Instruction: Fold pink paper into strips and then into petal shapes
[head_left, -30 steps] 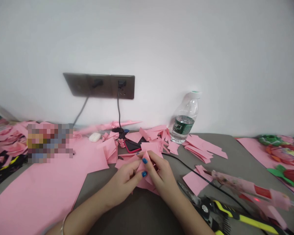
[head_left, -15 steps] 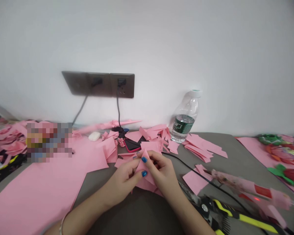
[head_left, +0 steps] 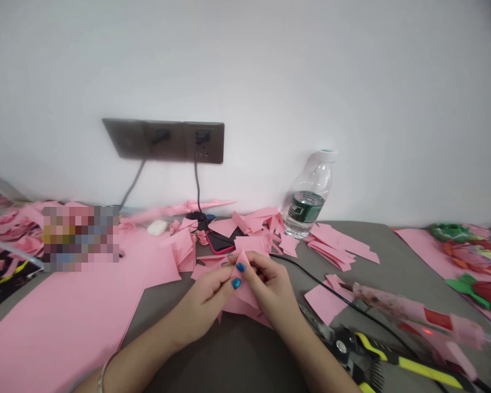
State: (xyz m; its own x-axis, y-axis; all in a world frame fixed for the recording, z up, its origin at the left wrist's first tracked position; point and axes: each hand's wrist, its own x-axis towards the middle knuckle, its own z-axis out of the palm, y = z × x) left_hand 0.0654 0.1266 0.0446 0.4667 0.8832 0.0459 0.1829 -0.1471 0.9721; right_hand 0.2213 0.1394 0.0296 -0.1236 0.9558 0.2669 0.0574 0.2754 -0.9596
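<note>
A folded piece of pink paper (head_left: 243,278) is held between both hands at the middle of the view. My left hand (head_left: 210,297) is closed, its thumb pressed on the paper's left side. From the right, my right hand (head_left: 265,281) pinches the same paper near its pointed top, thumb in front. The fingers behind the paper are mostly hidden. More pink paper (head_left: 245,308) shows just below and behind the hands. A dark phone with a pink edge (head_left: 219,243) lies beyond them among cut pieces.
Large pink sheets (head_left: 77,316) cover the left. A water bottle (head_left: 306,202) leans against the wall. To the right lie a pink glue gun (head_left: 417,311) with a lit red light, yellow-and-black pliers-like cutters (head_left: 352,349) and paper flowers (head_left: 474,256). A black cable (head_left: 327,286) crosses the grey table (head_left: 237,360).
My left thumb has slid slightly up and to the left on the paper. My right hand keeps nearly the same hold.
</note>
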